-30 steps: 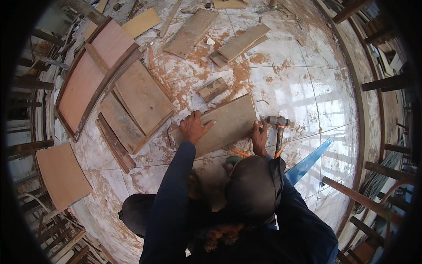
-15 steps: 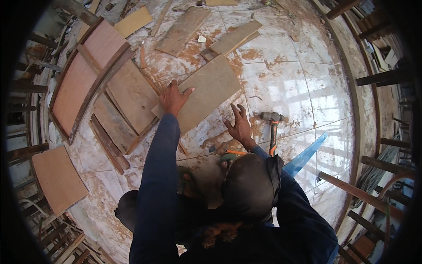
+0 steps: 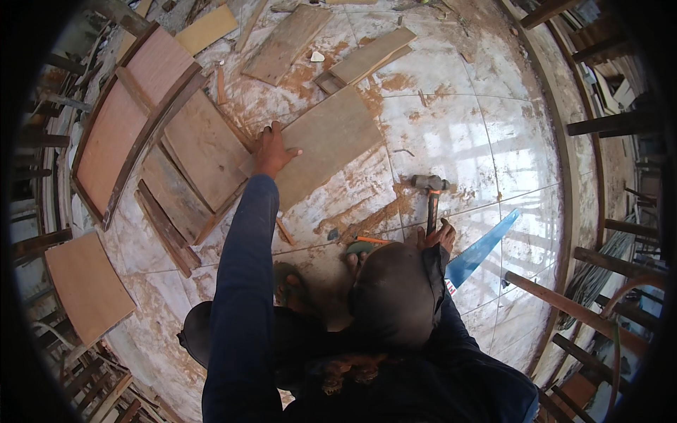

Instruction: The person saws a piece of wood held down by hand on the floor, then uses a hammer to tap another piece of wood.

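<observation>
1. The left hand (image 3: 271,151) lies flat with fingers spread on the near-left corner of a rectangular plywood board (image 3: 331,144), arm stretched far out; a second ago it pressed on the same board much closer to the body
2. The board now rests further away on the dusty tiled floor (image 3: 451,134), its far end close to a small stack of wood offcuts (image 3: 367,60), and it lies tilted diagonally; earlier it lay just in front of the knees
3. The right hand (image 3: 437,236) sits low beside the person's head, at the near end of the hammer (image 3: 430,194) handle; half a second ago it hovered with open fingers left of the hammer
4. Whether the right hand's fingers grip the handle or only touch it, I cannot tell, as a dark head covering (image 3: 395,292) hides much of the hand
5. The hammer lies on the floor, its metal head pointing away from the person, in about the same place as before
6. A blue saw blade (image 3: 483,247) lies just right of the right hand, unchanged
7. Left of the board, several brown panels (image 3: 204,148) and a reddish curved-frame panel (image 3: 127,120) overlap on the floor
</observation>
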Demonstrator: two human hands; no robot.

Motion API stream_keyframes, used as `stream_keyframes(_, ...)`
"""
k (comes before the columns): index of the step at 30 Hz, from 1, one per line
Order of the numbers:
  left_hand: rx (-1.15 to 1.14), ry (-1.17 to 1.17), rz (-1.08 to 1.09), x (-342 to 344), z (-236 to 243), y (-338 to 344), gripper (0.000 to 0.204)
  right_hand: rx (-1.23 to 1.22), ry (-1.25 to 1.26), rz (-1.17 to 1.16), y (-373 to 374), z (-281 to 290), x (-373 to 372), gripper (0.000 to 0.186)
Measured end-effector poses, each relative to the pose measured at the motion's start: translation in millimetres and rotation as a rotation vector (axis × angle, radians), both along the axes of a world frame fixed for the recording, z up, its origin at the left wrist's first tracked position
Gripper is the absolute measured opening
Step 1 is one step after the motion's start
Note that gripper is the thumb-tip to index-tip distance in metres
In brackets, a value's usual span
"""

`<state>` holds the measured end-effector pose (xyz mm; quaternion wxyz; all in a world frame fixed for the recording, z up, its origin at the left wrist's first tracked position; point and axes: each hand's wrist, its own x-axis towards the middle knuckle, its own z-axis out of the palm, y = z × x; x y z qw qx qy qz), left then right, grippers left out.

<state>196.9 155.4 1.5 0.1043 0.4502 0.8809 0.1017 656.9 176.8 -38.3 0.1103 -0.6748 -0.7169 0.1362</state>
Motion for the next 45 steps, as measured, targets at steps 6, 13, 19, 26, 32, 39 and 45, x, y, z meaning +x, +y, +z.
stream_keyframes(6,-0.175,-0.147,0.121,7,8,23,0.083,-0.536,0.5,-0.058,21,-76,84,0.048)
stream_keyframes(13,-0.189,-0.131,-0.04,-9,14,9,0.072,-0.936,1.34,-0.296,25,14,20,0.021)
stream_keyframes(19,-0.145,-0.131,-0.065,-5,7,9,0.065,-0.545,0.68,0.122,17,29,-22,0.044)
stream_keyframes(26,-0.107,-0.168,-0.045,-3,7,11,0.062,-0.313,0.31,0.582,24,32,-111,0.031)
stream_keyframes(32,-0.125,-0.111,-0.09,-13,1,5,0.078,-0.315,0.222,0.623,24,21,-137,0.032)
stream_keyframes(39,-0.322,-0.207,-0.073,-29,9,-10,0.088,-0.366,0.212,0.624,27,23,-132,0.033)
stream_keyframes(45,-0.259,-0.169,-0.01,-11,18,-1,0.085,-0.353,0.202,0.519,19,27,-126,0.033)
